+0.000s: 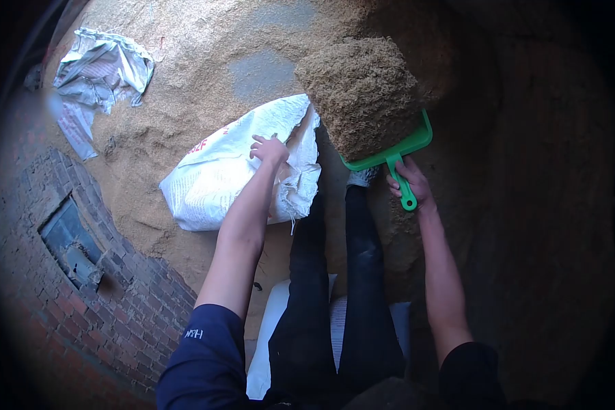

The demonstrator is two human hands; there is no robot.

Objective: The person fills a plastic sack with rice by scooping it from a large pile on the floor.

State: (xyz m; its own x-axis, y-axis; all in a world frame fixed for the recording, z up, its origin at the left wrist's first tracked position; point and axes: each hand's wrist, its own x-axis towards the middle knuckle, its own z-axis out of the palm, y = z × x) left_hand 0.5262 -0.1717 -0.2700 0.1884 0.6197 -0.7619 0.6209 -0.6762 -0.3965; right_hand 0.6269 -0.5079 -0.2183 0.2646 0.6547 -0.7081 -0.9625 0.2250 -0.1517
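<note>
A white woven sack (219,174) with red and faint print lies on its side, its mouth facing right. My left hand (270,149) grips the upper rim of that mouth, some fingers lying over the outside. To the right, my right hand (413,183) is wrapped around the short handle of a green plastic scoop (410,145). The scoop carries a large heap of brown, loose, husk-like material (362,96), which hides most of its pan. The loaded scoop is just right of the sack's mouth. The inside of the sack is mostly hidden.
A broad layer of tan grainy material (184,61) covers the floor ahead, with grey floor patches (260,74). A crumpled white sack (106,68) lies at upper left. A brick wall (123,301) with a small framed opening (72,236) is at left. A pale sack (265,342) lies beneath my legs.
</note>
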